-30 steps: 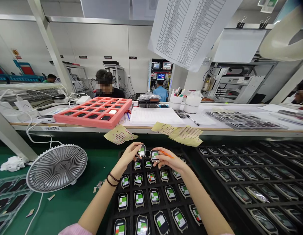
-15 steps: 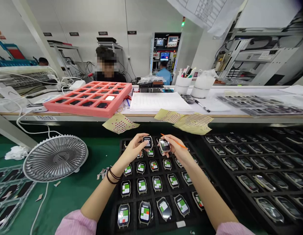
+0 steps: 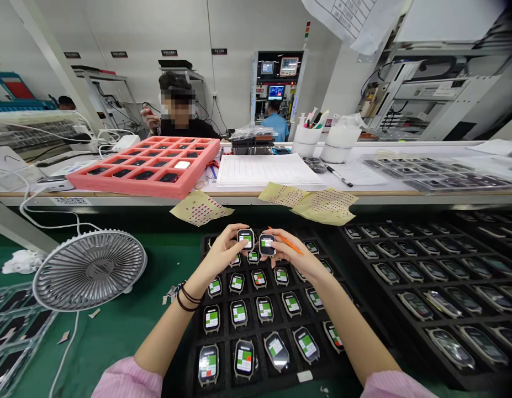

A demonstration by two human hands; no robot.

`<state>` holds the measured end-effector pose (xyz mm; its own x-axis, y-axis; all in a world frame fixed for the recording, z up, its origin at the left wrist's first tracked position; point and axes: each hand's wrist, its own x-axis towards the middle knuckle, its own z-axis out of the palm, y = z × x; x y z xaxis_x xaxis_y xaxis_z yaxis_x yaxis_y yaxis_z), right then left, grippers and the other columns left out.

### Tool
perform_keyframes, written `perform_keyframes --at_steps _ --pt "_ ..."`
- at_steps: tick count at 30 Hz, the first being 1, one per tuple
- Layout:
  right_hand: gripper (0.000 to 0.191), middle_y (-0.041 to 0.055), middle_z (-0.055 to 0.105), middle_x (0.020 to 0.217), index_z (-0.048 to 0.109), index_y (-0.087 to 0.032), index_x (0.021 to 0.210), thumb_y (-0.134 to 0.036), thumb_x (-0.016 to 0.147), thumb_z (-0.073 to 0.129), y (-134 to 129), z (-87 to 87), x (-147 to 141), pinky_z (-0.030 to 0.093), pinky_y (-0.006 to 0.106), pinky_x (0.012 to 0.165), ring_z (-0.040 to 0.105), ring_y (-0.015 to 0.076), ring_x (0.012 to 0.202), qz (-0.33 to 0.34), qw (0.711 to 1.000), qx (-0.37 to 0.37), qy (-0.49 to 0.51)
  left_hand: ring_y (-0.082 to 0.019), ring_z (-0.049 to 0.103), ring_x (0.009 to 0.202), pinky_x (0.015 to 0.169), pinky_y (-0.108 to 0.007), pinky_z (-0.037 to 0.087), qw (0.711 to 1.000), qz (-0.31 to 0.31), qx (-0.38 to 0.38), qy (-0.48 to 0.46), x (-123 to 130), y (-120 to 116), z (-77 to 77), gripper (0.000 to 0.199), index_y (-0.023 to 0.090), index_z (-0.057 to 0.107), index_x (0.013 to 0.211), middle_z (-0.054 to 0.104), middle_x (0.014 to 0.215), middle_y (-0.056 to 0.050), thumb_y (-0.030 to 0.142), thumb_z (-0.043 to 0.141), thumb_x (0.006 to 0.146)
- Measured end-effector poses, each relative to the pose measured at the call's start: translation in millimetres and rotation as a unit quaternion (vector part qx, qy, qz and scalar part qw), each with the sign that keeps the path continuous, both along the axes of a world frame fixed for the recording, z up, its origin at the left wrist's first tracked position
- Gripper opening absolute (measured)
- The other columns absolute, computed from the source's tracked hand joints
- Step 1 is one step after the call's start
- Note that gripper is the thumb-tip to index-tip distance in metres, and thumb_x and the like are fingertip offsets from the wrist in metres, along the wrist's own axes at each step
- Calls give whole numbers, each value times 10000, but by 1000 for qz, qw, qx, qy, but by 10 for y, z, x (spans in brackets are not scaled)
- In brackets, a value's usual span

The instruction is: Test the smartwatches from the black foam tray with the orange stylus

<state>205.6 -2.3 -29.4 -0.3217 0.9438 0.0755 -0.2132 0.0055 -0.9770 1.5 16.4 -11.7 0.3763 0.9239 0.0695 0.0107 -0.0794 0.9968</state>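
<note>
2 watches [image 3: 246,239] [image 3: 267,244] (both lit), just apart.

Grey wall [image 3: 235,83] w/ blk signs [image 3: 169,53]; white shelf [image 3: 156,193] above grn bench [image 3: 127,331].

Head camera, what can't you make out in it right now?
In the head view:
Held watches: backs face away from the camera.
Their smallest screen text: too small.
Black tray: part hidden behind the right forearm.
Hanging sheet: top cut off by the upper edge.

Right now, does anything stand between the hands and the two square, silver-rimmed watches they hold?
Nothing visible does: the left hand touches one watch directly, the right hand the other watch. A thin orange stick there slants alongside, not between.
</note>
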Motion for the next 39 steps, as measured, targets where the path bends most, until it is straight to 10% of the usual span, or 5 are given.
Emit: perform_keyframes --at_steps 19,25,39 --pt "265 21 638 852 588 -226 1064 -364 838 597 7 -11 -8 505 256 526 656 159 674 -16 999 14 -36 -106 542 727 527 -162 431 1000 17 3 -2 24 -33 40 345 171 543 1013 598 996 -51 374 661 759" --pt "253 22 640 869 585 -228 1057 -364 844 589 -1 5 -6 508 262 537 659 159 672 -24 999 21 -38 -70 485 579 383 -158 239 1000 4 -6 4 19 -40 40 401 191 536 1101 585 968 -41 475 562 820" --pt "284 38 624 894 559 -212 1056 -356 819 620 -11 53 -5 474 252 488 660 162 649 -29 997 32 -63 -77 510 601 401 -163 236 1000 -7 -10 -12 0 -39 30 391 192 541 1100 582 964 -44 463 587 822"
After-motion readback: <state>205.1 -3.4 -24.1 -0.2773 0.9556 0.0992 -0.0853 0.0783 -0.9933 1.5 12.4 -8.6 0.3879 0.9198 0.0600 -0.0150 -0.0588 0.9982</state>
